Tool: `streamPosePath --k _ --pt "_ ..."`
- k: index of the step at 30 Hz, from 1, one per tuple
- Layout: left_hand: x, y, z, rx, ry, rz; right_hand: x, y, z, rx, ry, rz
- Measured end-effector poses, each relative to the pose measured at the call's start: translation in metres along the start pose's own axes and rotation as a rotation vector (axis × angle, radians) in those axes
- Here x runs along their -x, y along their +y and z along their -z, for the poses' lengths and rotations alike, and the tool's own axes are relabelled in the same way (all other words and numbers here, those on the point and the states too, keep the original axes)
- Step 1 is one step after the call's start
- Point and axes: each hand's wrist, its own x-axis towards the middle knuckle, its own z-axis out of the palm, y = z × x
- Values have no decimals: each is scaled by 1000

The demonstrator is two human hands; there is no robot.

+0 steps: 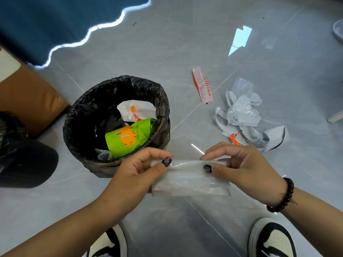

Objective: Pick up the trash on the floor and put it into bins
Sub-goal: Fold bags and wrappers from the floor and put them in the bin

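Both our left hand point(137, 169) and right hand point(239, 167) pinch the clear wrapper point(189, 180), stretched crosswise, with the bin point(115, 125) up-left, nearer our left.

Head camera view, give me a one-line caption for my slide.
Both hands, left and right, pinch a clear plastic wrapper beside the black-lined bin, more trash lying on the floor.

A dark blue curtain point(46, 21) hangs at upper left above a brown cardboard box point(27, 97); two black-and-white sneakers point(272, 240) stand on the glossy grey tiled floor point(167, 43).
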Motion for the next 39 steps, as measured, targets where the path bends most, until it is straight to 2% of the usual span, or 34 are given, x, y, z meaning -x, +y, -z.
streamPosePath --k 5,8,15,22,24,29,32,36,39 --pt "1 -1 1 34 -81 128 1 1 0 69 25 101" --pt "-1 -3 2 12 -72 88 1 1 -1 64 -2 122" --pt "-1 -6 2 -106 -43 -92 0 1 -3 -66 -52 -103" --pt "-1 -4 0 -8 -131 68 1 7 -3 -5 -20 60" --pt "-2 -5 1 -10 -113 64 1 8 -4 17 -23 75" --pt "-4 -8 3 -82 -63 -50 1 1 -9 -73 -22 -49" --pt "-4 -10 1 -119 -67 -72 0 2 -10 -44 39 -5" --pt "-6 -12 -1 -100 -42 7 -5 5 -12 -38 109 64" --pt "-9 -9 -2 -103 30 -44 -20 -4 -22 36 155 123"
